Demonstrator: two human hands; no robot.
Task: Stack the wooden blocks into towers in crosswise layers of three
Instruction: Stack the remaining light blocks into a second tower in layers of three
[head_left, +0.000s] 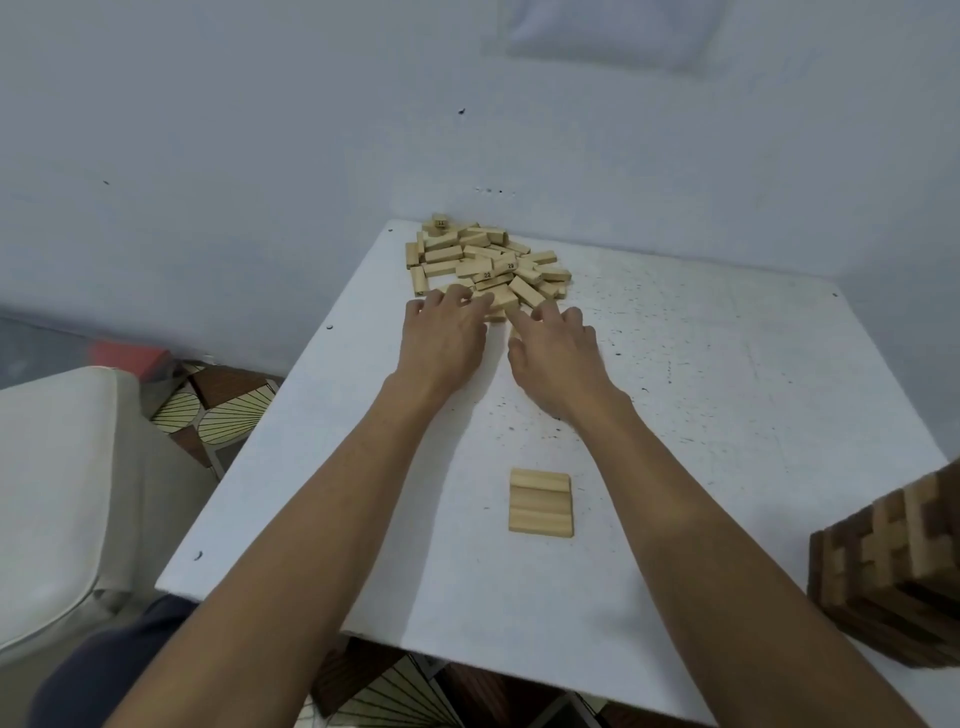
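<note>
Left hand (441, 332) and right hand (556, 348), fingers outstretched, touch the heap of pale wooden blocks (488, 260) at the white tabletop's (727, 415) far corner, gripping nothing. They are probably picking pieces for the flat three-block base layer (540, 501) near the front edge.

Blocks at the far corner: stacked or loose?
Loose: the pile lies jumbled, blocks at mixed angles. Only the three-block layer in the foreground is laid neatly.
</note>
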